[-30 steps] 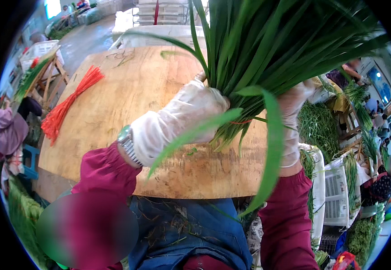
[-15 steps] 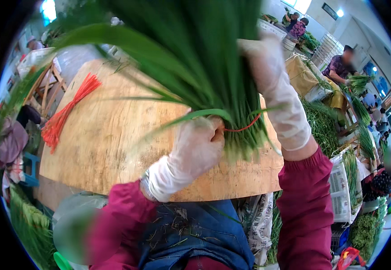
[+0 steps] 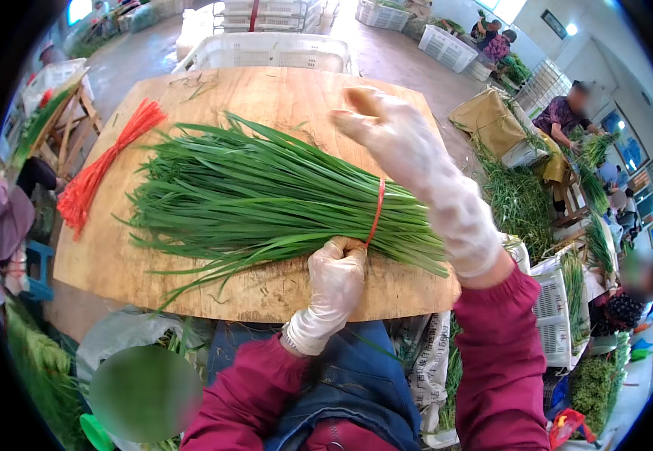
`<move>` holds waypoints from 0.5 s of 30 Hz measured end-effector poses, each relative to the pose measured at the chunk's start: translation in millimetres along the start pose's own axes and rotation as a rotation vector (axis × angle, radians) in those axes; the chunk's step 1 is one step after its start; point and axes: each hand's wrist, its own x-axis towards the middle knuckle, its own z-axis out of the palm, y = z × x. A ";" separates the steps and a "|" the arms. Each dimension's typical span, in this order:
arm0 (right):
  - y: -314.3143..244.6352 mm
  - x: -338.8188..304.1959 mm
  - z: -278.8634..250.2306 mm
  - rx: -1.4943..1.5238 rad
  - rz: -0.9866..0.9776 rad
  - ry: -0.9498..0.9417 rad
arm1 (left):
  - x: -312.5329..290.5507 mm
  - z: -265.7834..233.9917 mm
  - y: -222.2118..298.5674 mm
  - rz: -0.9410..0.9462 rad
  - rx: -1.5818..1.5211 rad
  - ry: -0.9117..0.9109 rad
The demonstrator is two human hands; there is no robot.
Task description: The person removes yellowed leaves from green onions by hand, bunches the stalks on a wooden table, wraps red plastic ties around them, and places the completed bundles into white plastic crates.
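Note:
A thick bunch of long flat green leaves, which look like garlic chives [image 3: 266,195], lies across the wooden board [image 3: 266,297]. Its leaf tips point left and its pale cut stems point right. A thin red tie [image 3: 376,213] circles the bunch toward the stem end. My left hand [image 3: 338,274], in a white glove, is closed at the near side, pinching the tie; the fingertips are partly hidden. Beyond the stem end, above the board, my gloved right hand [image 3: 390,128] is held open with its thumb and fingers apart and nothing between them.
A bundle of loose red ties [image 3: 112,165] lies at the board's left. Beyond the far edge stands a white plastic crate [image 3: 266,51]. Heaped greens [image 3: 518,207] and another white crate [image 3: 552,316] are at the right. A co-worker [image 3: 569,113] handles greens farther right.
The bunch has come down from upright in my hands to flat on the board. My right hand has let go of it and moved left; my left hand stays at the tie.

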 end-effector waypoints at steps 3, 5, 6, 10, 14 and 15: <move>29.7 -39.0 -3.4 -0.318 -0.156 0.052 | 3.3 -1.1 -6.4 0.033 0.021 -0.008; 34.9 -59.7 9.5 -0.321 -0.039 -0.054 | 4.8 -6.5 -4.3 0.037 0.037 -0.020; 54.4 -66.4 19.7 -0.365 -0.095 0.036 | 5.1 -4.1 -4.6 0.041 0.070 -0.037; 102.2 -70.4 32.4 -0.322 -0.172 0.117 | 10.4 -1.0 -11.7 0.075 0.100 -0.088; 90.8 -71.2 23.0 -0.184 -0.180 0.008 | 22.5 -13.7 -2.5 -0.030 0.022 -0.153; 87.3 -72.6 21.0 -0.268 -0.178 -0.065 | 22.9 -15.0 -0.6 -0.077 -0.024 -0.168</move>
